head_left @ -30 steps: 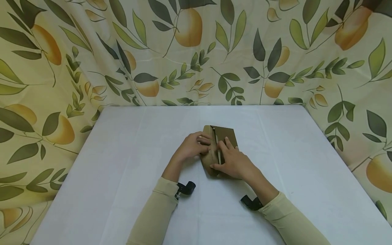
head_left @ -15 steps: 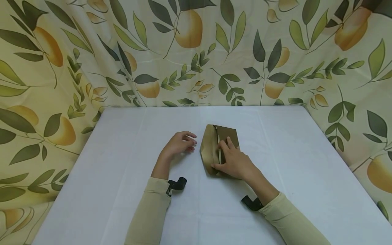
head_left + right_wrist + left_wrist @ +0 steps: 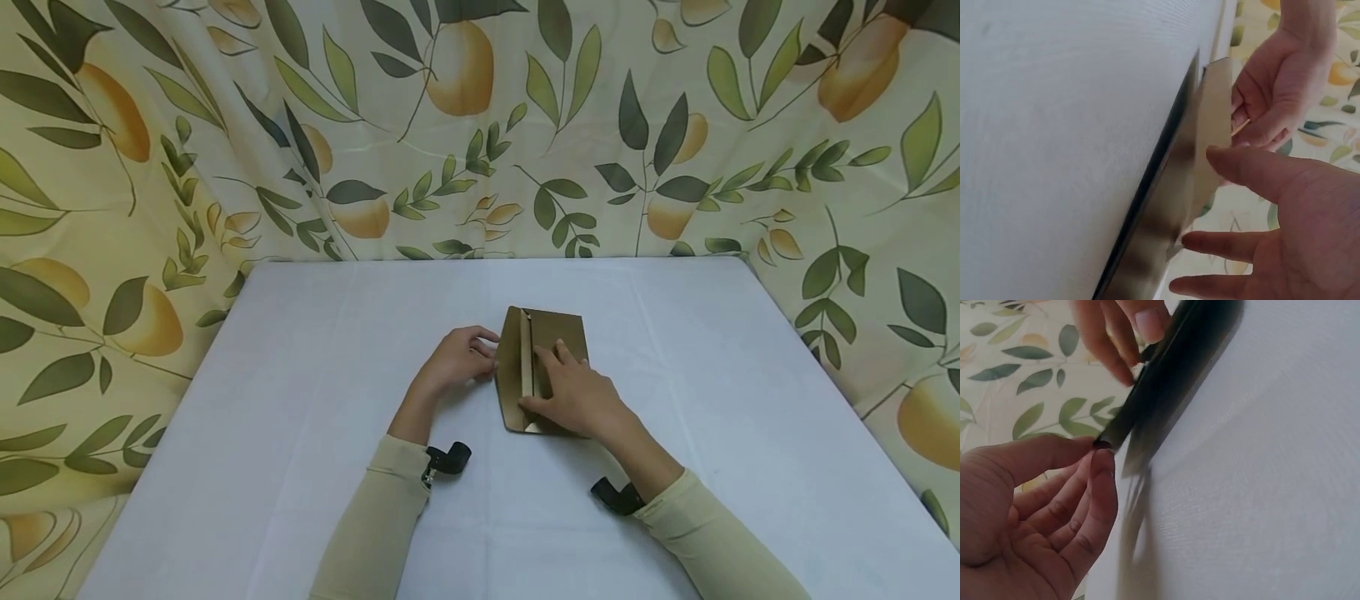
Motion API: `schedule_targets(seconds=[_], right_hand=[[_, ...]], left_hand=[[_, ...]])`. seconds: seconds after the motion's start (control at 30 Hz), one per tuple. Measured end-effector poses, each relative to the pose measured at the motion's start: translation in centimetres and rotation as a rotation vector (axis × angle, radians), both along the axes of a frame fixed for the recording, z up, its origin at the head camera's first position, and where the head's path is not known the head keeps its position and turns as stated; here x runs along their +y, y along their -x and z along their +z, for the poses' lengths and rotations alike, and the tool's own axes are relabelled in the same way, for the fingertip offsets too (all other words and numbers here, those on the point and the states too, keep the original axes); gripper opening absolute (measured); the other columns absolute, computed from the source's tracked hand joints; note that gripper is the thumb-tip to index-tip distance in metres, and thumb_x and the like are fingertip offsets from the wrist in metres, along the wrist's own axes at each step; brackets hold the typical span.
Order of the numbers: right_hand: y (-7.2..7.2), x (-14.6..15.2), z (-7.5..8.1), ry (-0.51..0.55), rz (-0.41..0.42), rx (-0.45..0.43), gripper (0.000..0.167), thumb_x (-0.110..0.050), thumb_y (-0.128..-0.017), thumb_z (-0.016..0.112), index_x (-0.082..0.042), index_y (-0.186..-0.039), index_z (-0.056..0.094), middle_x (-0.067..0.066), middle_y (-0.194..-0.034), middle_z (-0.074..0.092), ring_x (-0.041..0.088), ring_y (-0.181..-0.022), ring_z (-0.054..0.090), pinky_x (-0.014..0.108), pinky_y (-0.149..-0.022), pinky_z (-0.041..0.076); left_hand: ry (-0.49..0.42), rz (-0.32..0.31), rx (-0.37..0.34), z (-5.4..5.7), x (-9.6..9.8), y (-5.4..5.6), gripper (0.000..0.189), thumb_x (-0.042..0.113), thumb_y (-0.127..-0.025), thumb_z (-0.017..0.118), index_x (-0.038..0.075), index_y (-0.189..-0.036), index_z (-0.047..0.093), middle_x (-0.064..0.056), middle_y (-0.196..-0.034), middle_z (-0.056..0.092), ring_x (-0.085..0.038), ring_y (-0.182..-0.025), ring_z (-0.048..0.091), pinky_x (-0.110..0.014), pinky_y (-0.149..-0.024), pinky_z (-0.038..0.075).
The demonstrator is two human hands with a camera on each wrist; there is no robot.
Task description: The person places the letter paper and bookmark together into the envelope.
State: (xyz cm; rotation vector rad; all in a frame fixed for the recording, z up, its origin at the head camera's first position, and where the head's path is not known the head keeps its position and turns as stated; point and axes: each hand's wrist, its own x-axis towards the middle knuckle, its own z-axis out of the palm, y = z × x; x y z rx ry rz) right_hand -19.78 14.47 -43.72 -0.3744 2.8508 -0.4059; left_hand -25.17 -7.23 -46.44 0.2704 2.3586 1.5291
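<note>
A brown envelope (image 3: 564, 327) lies at the middle of the table, its flap (image 3: 511, 367) folded out to the left. A pale strip runs along the opening between flap and body. My left hand (image 3: 456, 358) is at the flap's outer edge; in the left wrist view its thumb and fingertips pinch that edge. Over the body rests my right hand (image 3: 577, 393), its thumb and fingers spread near the opening. In the right wrist view the thumb touches the raised flap (image 3: 1212, 119) and straight fingers lie by the body. Anything inside the envelope is hidden.
A white cloth covers the table (image 3: 337, 350). Behind it and at both sides hangs a curtain (image 3: 480, 167) printed with fruit and leaves. A black wrist camera (image 3: 450, 458) sits on the left sleeve, another black camera (image 3: 617, 497) on the right.
My left hand drew back left off the envelope, then came back right to the flap's edge. The flap shifted and the pale strip shows more. My right hand stayed nearly still.
</note>
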Motion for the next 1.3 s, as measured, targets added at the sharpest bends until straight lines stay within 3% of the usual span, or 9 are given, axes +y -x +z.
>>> schedule_targets(seconds=[0.23, 0.4, 0.63, 0.77, 0.9, 0.97, 1.07, 1.2, 1.3], right_hand=[[0.1, 0.6, -0.1, -0.001, 0.035, 0.022, 0.060, -0.033, -0.103, 0.062, 0.003, -0.149, 0.049, 0.035, -0.157, 0.032, 0.058, -0.132, 0.045, 0.069, -0.093, 0.047], [0.2, 0.9, -0.2, 0.037, 0.075, 0.013, 0.051, -0.017, -0.107, 0.054, 0.012, -0.148, 0.043, 0.038, -0.155, 0.033, 0.056, -0.134, 0.044, 0.065, -0.102, 0.043], [0.2, 1.4, 0.1, 0.086, 0.096, -0.084, 0.054, -0.002, -0.105, 0.042, 0.022, -0.150, 0.025, 0.040, -0.153, 0.034, 0.051, -0.140, 0.038, 0.061, -0.108, 0.039], [0.2, 1.3, 0.4, 0.117, 0.111, -0.106, 0.048, 0.000, -0.104, 0.038, 0.020, -0.147, 0.033, 0.037, -0.145, 0.044, 0.046, -0.130, 0.049, 0.056, -0.102, 0.045], [0.2, 1.4, 0.5, 0.154, 0.136, -0.090, 0.042, -0.001, -0.105, 0.036, 0.017, -0.143, 0.040, 0.031, -0.141, 0.050, 0.042, -0.125, 0.052, 0.055, -0.099, 0.046], [0.2, 1.4, 0.5, 0.161, 0.138, -0.088, 0.043, -0.001, -0.106, 0.035, 0.016, -0.146, 0.039, 0.030, -0.145, 0.048, 0.043, -0.132, 0.049, 0.056, -0.103, 0.044], [0.0, 1.4, 0.3, 0.168, 0.124, -0.112, 0.045, -0.001, -0.106, 0.035, 0.014, -0.148, 0.035, 0.029, -0.136, 0.055, 0.042, -0.127, 0.052, 0.056, -0.100, 0.045], [-0.4, 1.1, -0.1, 0.087, 0.107, -0.156, 0.051, 0.001, -0.103, 0.037, 0.014, -0.153, 0.032, 0.034, -0.147, 0.046, 0.051, -0.138, 0.040, 0.061, -0.107, 0.038], [-0.8, 0.9, -0.5, -0.020, 0.114, -0.151, 0.053, 0.002, -0.101, 0.040, 0.013, -0.153, 0.035, 0.036, -0.159, 0.027, 0.057, -0.145, 0.024, 0.064, -0.110, 0.033]], left_hand=[[-0.043, -0.038, 0.070, 0.2, 0.7, 0.0, 0.036, 0.003, -0.093, 0.069, 0.002, -0.129, 0.068, -0.005, -0.095, 0.073, -0.020, -0.081, 0.071, -0.031, -0.072, 0.054], [-0.047, -0.095, 0.154, -0.1, 2.1, -0.1, 0.030, 0.004, -0.097, 0.069, 0.003, -0.127, 0.070, -0.002, -0.098, 0.072, -0.023, -0.081, 0.071, -0.029, -0.065, 0.054], [0.164, -0.255, 0.287, -0.6, 4.6, -1.2, 0.029, 0.006, -0.104, 0.060, 0.005, -0.130, 0.071, -0.003, -0.118, 0.065, -0.014, -0.099, 0.061, -0.026, -0.083, 0.050], [0.302, -0.300, 0.317, -0.8, 5.5, -2.1, 0.034, 0.007, -0.104, 0.057, 0.002, -0.136, 0.067, -0.002, -0.119, 0.057, -0.013, -0.096, 0.057, -0.022, -0.079, 0.048], [0.351, -0.296, 0.328, -0.8, 5.9, -2.5, 0.035, 0.008, -0.104, 0.058, 0.001, -0.137, 0.065, 0.000, -0.114, 0.054, -0.012, -0.089, 0.054, -0.021, -0.072, 0.046], [0.356, -0.281, 0.319, -0.9, 5.9, -2.6, 0.034, 0.009, -0.104, 0.059, 0.001, -0.136, 0.066, 0.000, -0.115, 0.055, -0.012, -0.090, 0.053, -0.021, -0.073, 0.045], [0.357, -0.245, 0.293, -1.0, 5.8, -2.7, 0.032, 0.009, -0.103, 0.060, 0.002, -0.134, 0.068, 0.001, -0.118, 0.058, -0.013, -0.094, 0.054, -0.023, -0.078, 0.046], [0.370, -0.207, 0.280, -1.3, 5.7, -2.8, 0.025, 0.010, -0.102, 0.064, 0.004, -0.122, 0.076, 0.001, -0.120, 0.064, -0.015, -0.106, 0.060, -0.026, -0.086, 0.049], [0.386, -0.219, 0.300, -1.5, 5.7, -2.7, 0.022, 0.011, -0.102, 0.065, 0.006, -0.116, 0.079, 0.001, -0.121, 0.068, -0.016, -0.117, 0.062, -0.027, -0.095, 0.049]])
